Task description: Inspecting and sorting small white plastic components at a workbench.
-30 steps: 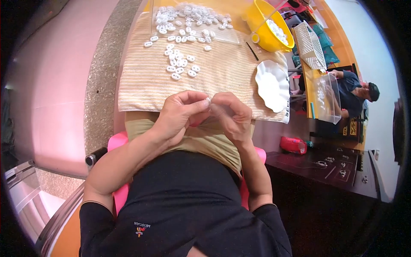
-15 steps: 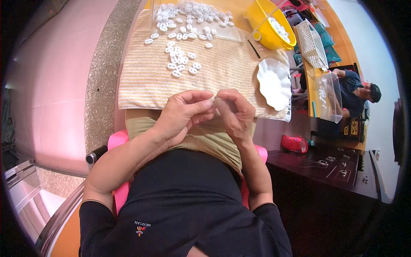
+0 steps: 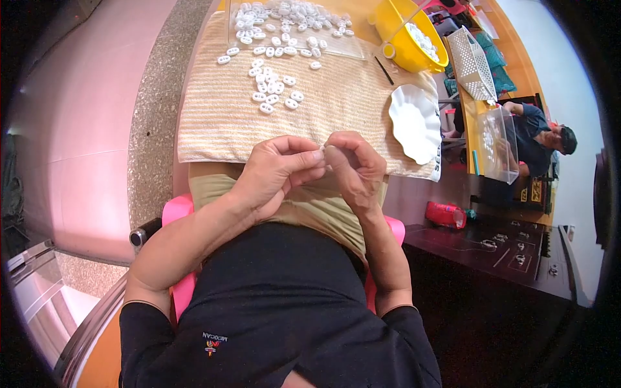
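My left hand [image 3: 278,171] and my right hand [image 3: 358,167] meet fingertip to fingertip over my lap, at the near edge of a striped towel [image 3: 217,126]. Both are closed in a pinch. Something small and pale seems to sit between the fingertips, but the fingers hide most of it. Beyond them, a loose group of small white oval pieces [image 3: 268,84], each with two dark holes, lies on the towel. A bigger heap of the same pieces [image 3: 291,16] sits farther off in and around a clear plastic tray [image 3: 349,49].
To the right lies a white wavy-edged dish [image 3: 414,123]. Behind it are a thin black stick [image 3: 383,70] and a yellow basin [image 3: 391,32] holding white pieces. A white perforated basket [image 3: 471,64] stands farther right, near another person [image 3: 537,126] beside a clear box [image 3: 508,149].
Both hands keep the same pinch at nearly the same spot. The view has shifted very slightly, and the pieces on the towel look unmoved.
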`<state>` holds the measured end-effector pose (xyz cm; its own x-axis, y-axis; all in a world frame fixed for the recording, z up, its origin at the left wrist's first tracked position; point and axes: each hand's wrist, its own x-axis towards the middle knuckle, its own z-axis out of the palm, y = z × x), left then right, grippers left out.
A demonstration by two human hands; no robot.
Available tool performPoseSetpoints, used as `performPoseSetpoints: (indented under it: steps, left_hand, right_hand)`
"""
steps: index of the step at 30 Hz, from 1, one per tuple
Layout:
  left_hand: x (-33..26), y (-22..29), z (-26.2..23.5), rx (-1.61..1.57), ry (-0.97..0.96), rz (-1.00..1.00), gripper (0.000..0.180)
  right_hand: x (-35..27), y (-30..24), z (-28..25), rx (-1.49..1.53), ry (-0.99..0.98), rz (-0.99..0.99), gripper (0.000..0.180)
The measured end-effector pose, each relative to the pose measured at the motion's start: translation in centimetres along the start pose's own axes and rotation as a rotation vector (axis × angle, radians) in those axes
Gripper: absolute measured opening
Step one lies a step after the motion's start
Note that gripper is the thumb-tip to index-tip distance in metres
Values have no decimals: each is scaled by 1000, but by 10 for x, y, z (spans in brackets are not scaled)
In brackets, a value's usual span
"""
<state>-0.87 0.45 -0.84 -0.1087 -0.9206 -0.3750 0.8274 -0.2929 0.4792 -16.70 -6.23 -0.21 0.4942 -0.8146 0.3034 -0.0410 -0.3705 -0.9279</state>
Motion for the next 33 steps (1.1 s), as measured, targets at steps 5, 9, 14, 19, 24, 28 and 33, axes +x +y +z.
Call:
performPoseSetpoints:
  steps: [5, 9, 14, 19, 24, 28, 33]
  left_hand:
    - [-1, 1, 1, 9, -23, -4, 13]
    - [-2, 2, 2, 29, -30, 2, 16]
    - [-2, 2, 6, 55, 3, 3, 16]
    - [2, 1, 1, 47, 9, 31, 16]
    - [2, 1, 2, 67, 20, 49, 14]
    - [2, 2, 0, 94, 5, 61, 14]
    - [3, 1, -4, 147, -19, 55, 17]
  right_hand:
    - [-1, 1, -5, 24, -5, 56, 10]
    - [-1, 0, -7, 30, -51, 109, 10]
    - [1, 4, -11, 57, -76, 130, 11]
    - [-1, 1, -12, 54, -86, 185, 10]
    - [-4, 4, -13, 150, -105, 251, 10]
    - [-4, 4, -13, 165, -118, 256, 10]
    - [-4, 5, -14, 115, -144, 263, 9]
